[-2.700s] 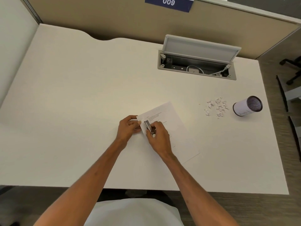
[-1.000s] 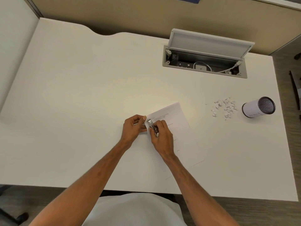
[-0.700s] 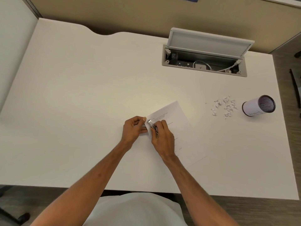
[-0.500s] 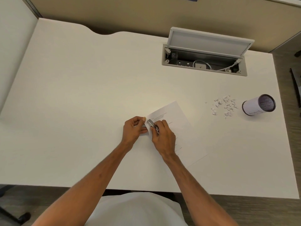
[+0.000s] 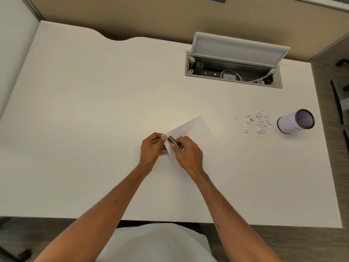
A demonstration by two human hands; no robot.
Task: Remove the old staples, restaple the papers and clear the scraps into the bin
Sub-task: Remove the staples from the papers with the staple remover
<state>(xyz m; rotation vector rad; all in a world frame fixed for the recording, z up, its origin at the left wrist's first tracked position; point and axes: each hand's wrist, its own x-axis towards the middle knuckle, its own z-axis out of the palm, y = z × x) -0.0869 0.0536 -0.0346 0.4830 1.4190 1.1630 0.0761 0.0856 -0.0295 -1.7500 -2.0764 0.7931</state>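
Observation:
White printed papers [image 5: 200,146] lie at an angle in the middle of the desk [image 5: 94,110]. My left hand [image 5: 153,148] pinches their top-left corner and lifts it a little. My right hand [image 5: 187,154] grips a small metal stapling tool [image 5: 174,141] whose jaw sits on that same corner. Small white paper scraps [image 5: 256,122] are scattered to the right. Just beyond them a small cylindrical mesh bin [image 5: 295,121] wrapped in white paper stands on the desk.
An open cable box [image 5: 234,72] with its lid raised and white cables inside is set into the desk at the back right. A partition wall runs behind the desk. The desk's right edge drops to a floor with chair legs [image 5: 340,103].
Both hands have stayed on the paper corner; the right hand has shifted the metal tool slightly along it. The view has drifted a little.

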